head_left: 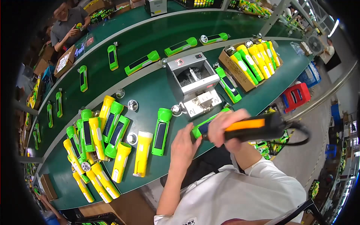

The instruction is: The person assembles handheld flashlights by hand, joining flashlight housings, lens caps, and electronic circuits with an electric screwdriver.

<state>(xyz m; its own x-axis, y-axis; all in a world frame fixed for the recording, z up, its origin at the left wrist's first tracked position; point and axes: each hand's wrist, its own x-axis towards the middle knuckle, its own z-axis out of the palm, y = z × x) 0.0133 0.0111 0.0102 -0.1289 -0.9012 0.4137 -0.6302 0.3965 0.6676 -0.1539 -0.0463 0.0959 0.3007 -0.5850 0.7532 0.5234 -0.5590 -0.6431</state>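
Observation:
My right hand [228, 129], a little blurred, is wrapped round a black and orange electric screwdriver [272, 127] with a cable loop at its rear end. Under it on the bench lies a green flashlight [203, 128] with a dark solar panel, partly hidden by the hand. Against that flashlight's near end, the fingers of my left hand [183, 148] are closed, holding it. The screwdriver's tip is hidden. Just beyond stands a grey metal box [198, 80] with an open tray of small shiny pieces. To the left of my left hand lies another green flashlight [162, 131].
Yellow and green flashlights [99, 135] are heaped on the left. Loose reflector heads [132, 105] lie among them. A cardboard box [225, 62] of flashlights stands at the right. Along the green conveyor [97, 67] lie several more. A person [69, 28] works across it; a red stool [296, 95] stands right.

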